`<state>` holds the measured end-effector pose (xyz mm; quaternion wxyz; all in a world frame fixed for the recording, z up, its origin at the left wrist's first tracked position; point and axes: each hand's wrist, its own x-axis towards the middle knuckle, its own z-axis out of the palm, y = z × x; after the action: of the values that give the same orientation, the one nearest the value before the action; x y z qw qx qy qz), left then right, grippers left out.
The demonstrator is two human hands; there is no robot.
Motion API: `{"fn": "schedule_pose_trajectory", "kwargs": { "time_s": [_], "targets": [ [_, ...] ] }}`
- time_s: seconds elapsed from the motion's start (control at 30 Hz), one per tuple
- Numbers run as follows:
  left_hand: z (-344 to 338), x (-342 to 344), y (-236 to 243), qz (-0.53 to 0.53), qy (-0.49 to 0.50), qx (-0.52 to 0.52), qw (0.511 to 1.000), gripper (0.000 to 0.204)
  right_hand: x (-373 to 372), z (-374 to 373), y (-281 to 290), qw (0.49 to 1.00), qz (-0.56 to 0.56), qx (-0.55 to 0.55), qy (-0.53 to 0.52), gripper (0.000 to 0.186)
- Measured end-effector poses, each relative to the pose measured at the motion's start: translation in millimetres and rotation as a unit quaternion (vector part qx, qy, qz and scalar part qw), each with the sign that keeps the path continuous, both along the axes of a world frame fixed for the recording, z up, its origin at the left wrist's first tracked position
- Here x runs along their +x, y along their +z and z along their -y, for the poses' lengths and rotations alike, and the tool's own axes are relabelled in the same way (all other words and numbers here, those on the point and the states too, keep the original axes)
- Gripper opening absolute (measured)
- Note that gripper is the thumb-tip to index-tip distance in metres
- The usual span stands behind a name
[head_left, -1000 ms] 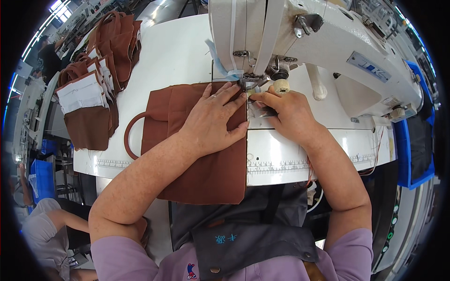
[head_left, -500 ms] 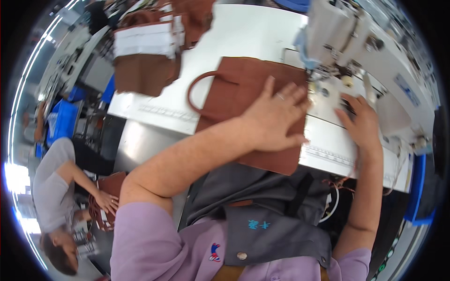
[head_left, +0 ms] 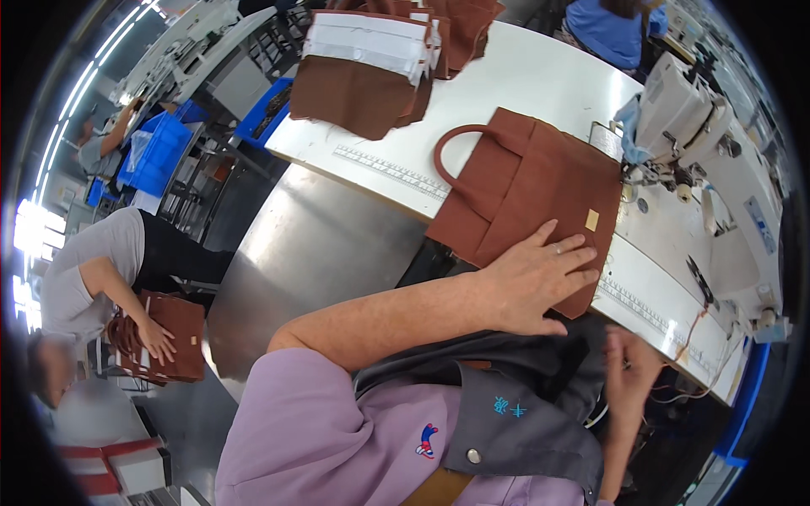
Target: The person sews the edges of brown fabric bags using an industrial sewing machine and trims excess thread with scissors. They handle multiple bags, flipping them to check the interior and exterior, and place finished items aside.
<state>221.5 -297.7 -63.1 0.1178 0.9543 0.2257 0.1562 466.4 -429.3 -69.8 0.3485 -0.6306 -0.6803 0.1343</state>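
Observation:
A reddish-brown handbag piece (head_left: 527,181) lies flat on the white sewing table, its looped handle (head_left: 442,156) at the left and a small gold plate (head_left: 592,220) near its right side. My left hand (head_left: 540,278) rests open on its near right part, fingers spread and a ring on one. Just off the table's near edge, to the right of the bag, is my right hand (head_left: 631,363). Its fingers are loosely bent and slightly blurred, with nothing visible in them. Black thread snips (head_left: 699,280) lie on the table beneath the sewing machine arm.
The white sewing machine (head_left: 688,110) stands at the right, its needle area beside the bag. Stacked brown pieces with white strips (head_left: 363,51) lie at the far left. A metal surface (head_left: 316,253) adjoins the table. At left, a person's hand (head_left: 156,339) touches similar brown bags.
My right hand has drawn back from beneath the machine to the table's near edge, leaving the snips lying there. My left hand now rests lower on the bag, exposing the gold plate. The view has shifted.

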Motion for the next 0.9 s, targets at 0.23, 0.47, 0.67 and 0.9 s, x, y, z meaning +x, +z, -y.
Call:
{"fn": "schedule_pose_trajectory", "kwargs": {
  "time_s": [0.23, 0.47, 0.67, 0.9],
  "targets": [
    [-7.3, -6.5, -9.9, 0.092, -0.02, -0.058, 0.994, 0.058, -36.5, -13.1, -43.9, 0.91, -0.359, -0.201, 0.046, 0.033],
    [5.0, 6.1, 11.0, 0.098, -0.004, -0.015, 0.995, 0.047, -42.3, -22.1, -44.2, 0.843, -0.484, -0.215, 0.09, 0.032],
    [4.1, 5.8, 4.0, 0.087, -0.023, 0.057, 0.994, 0.05, -46.8, -26.5, -43.7, 0.831, -0.512, -0.195, 0.091, 0.021],
    [3.7, 0.9, -2.8, 0.076, -0.043, 0.111, 0.99, 0.043, -49.0, -25.8, -50.7, 0.826, -0.53, -0.164, 0.102, 0.016]
  ]
}}
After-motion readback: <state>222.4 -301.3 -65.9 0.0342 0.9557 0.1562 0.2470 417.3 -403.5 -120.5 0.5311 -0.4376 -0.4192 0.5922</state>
